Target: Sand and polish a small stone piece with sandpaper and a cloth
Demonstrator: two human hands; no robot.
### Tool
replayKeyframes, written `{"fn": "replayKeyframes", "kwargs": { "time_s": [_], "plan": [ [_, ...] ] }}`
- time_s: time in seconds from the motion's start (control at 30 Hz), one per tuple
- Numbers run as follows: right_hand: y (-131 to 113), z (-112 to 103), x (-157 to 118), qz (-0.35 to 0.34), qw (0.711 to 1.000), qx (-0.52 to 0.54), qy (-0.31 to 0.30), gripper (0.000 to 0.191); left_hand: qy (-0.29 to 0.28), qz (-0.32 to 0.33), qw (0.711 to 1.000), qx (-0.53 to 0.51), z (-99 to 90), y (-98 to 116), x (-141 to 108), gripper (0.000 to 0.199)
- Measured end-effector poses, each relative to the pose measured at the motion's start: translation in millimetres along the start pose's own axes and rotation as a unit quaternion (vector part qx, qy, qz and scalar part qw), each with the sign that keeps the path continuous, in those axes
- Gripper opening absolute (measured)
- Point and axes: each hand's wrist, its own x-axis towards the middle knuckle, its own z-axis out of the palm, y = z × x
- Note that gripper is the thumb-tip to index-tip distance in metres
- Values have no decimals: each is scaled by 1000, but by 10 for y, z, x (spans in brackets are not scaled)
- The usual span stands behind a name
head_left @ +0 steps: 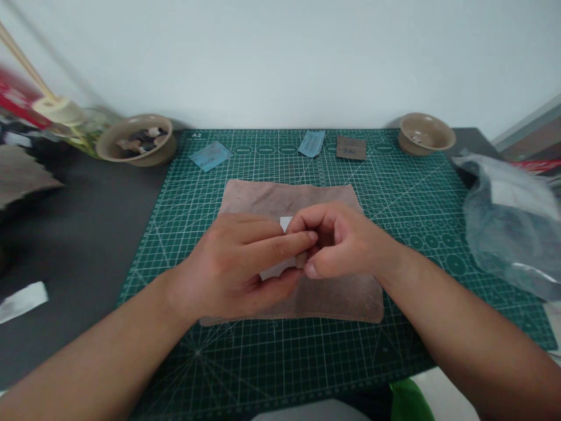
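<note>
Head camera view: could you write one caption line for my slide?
Left hand and right hand meet over a tan leather piece on a green cutting mat.

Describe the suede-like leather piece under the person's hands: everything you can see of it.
The leather piece is a single soft-looking sheet, pinkish brown with a napped, suede-like surface and faint mottling. It is roughly rectangular with slightly uneven edges, and lies flat near the middle of the green cutting mat. The left hand and right hand are held over it, hiding its centre, and a small white piece shows between them. Whether the hands touch the leather cannot be told.
</note>
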Motion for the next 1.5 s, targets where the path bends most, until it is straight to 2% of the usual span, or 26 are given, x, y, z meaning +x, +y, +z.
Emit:
{"fn": "replayKeyframes", "kwargs": {
  "time_s": [0.13,0.37,0.6,0.8,0.97,1.07,1.23,1.5],
  "plan": [
    [25,-18,16,-19,999,3,-32,18,-2,-7,1000,-11,8,6,-1,23],
    [3,2,-20,16,999,-29,0,15,-5,-8,1000,-19,4,9,-23,23],
    [-27,8,-9,6,998,-61,5,17,-19,-1,1000,-18,-3,13,-30,28],
    [-47,19,33,9,1000,10,8,25,24,33,999,24,-24,8,-43,39],
    [-8,20,44,-6,999,11,41,28,39,33,998,42,-29,-14,-41,42],
    [17,0,52,-30,999,11,32,28,41,16,998,52,-21,-14,-45,38],
    [26,-4,60,-64,998,17,19,14,49,-20,998,31,-3,9,-51,44],
    [31,-20,57,-40,999,35,0,15,75,-45,996,-6,12,52,-21,45]
  ]
}}
